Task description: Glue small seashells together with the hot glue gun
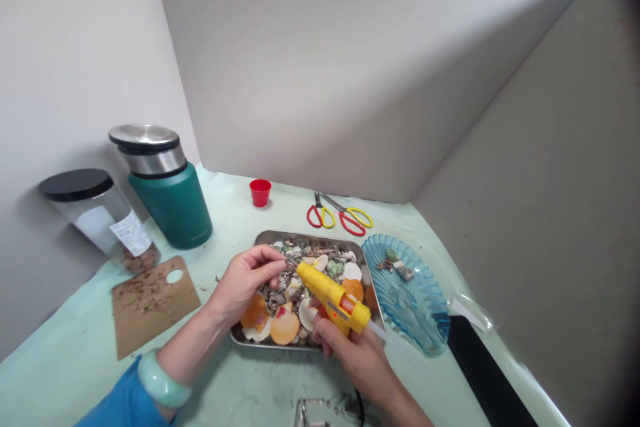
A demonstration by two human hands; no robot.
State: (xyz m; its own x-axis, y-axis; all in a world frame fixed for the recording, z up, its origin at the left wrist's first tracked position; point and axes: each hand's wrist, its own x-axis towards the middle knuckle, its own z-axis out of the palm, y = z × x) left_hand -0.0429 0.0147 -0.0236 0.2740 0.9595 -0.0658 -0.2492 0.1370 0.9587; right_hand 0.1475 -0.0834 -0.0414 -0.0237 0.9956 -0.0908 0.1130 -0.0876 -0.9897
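My right hand [357, 353] is wrapped round the handle of a yellow hot glue gun [327, 290], its nozzle pointing left and a clear glue stick [395, 341] jutting from the back. Close to the nozzle, my left hand [255, 273] pinches something small and dark, too small to name. Both hands are above a metal tray [305, 348] filled with seashells. Among them are an orange scallop shell [284, 327], a white shell [353, 271] and many small spiral ones. The glue gun hides part of the shells.
A blue shell-shaped dish [417, 287] with a few small shells stands right of the tray. Behind lie two pairs of scissors [345, 215] and a red cup [261, 193]. At left are a green flask [173, 203], a clear jar [107, 223] and a brown board [150, 307]. A black strip [487, 373] lies at right.
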